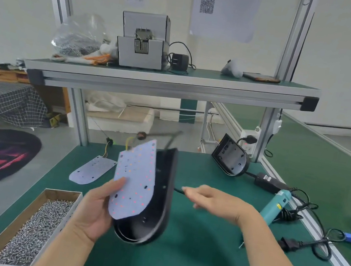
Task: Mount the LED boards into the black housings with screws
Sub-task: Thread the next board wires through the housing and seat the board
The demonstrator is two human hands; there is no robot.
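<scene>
Your left hand [97, 208] is raised with the palm facing you, its thumb pressed across the LED board [134, 179] it grips. Your right hand [211, 202] points leftward, back upward, fingers blurred.

right hand [211, 202] blurred, screw box [62, 194] cropped

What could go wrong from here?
1. The left hand holds the LED board unseated against the tilted black housing; the board may slip out.
2. The right hand is at the black cable beside the housing; a tug could twist the housing from the grip.
3. The open screw box sits by the left arm; a dropped part could scatter screws.
</scene>
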